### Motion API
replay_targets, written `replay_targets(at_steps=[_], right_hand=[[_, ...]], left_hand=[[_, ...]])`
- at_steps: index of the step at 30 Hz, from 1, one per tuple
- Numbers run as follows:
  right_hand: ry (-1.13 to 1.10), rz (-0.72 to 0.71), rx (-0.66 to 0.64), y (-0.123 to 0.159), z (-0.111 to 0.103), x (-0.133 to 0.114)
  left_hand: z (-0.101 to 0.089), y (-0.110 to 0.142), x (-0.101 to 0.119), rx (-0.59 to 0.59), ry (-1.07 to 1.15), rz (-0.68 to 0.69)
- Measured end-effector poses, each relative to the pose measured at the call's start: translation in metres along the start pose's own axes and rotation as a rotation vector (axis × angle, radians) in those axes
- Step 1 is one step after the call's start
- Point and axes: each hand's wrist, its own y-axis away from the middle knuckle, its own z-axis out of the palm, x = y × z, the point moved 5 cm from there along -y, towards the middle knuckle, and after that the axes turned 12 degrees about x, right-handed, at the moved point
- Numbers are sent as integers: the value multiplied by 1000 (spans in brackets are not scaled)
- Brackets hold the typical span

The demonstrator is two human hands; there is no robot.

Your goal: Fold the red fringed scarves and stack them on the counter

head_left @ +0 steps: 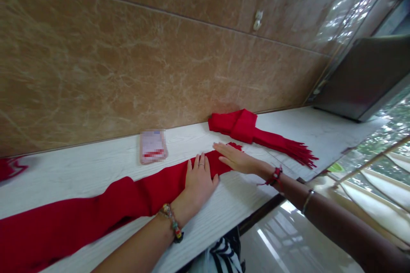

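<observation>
A long red scarf point(153, 190) stretches from the lower left across the white tabletop, with some ripples toward its left part. My left hand point(200, 181) lies flat on it, fingers spread, a ring on one finger. Closer to the scarf's fringed end, my right hand point(237, 158) rests with its fingers stretched out over the cloth. Neither hand grips the fabric. A second red scarf point(235, 126), folded into a knot-like bundle with its fringe fanned out to the right, lies beyond my right hand near the wall.
A pinkish rectangular item point(153, 147), its face blurred, lies against the tiled wall point(128, 64). More red cloth point(11, 168) shows at the far left edge. A dark box-like object point(361, 79) stands at the table's right end. The white table's point(230, 204) front edge drops to a shiny floor.
</observation>
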Motion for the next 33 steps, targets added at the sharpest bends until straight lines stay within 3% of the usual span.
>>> replay_targets(at_steps=[3, 8, 10, 12, 14, 19, 22, 25, 27, 29, 33], right_hand=[[2, -15, -70, 7, 9, 0], [89, 135, -44, 45, -2, 60], [86, 166, 3, 55, -13, 73], [61, 173, 70, 56, -23, 67], [27, 158, 102, 48, -27, 46], [-35, -31, -11, 25, -8, -16], [-17, -44, -57, 24, 3, -20], [-7, -52, -75, 29, 5, -12], [-6, -71, -87, 29, 2, -11], [-6, -92, -60, 23, -4, -19], [-24, -159, 86, -9, -9, -60]], left_hand=[[1, 0, 0, 3, -13, 6], [1, -1, 0, 1, -22, 18], [1, -1, 0, 6, -19, 10], [0, 0, 0, 7, -15, 6], [1, 0, 0, 10, -11, 8], [3, -1, -1, 32, -23, 10], [2, 2, 0, 23, -32, 50], [-16, 15, -8, 31, -45, 104], [-39, 32, -25, 46, -64, 133], [-67, 53, -57, 64, -106, 127], [-121, 111, -172, 177, -333, -141]])
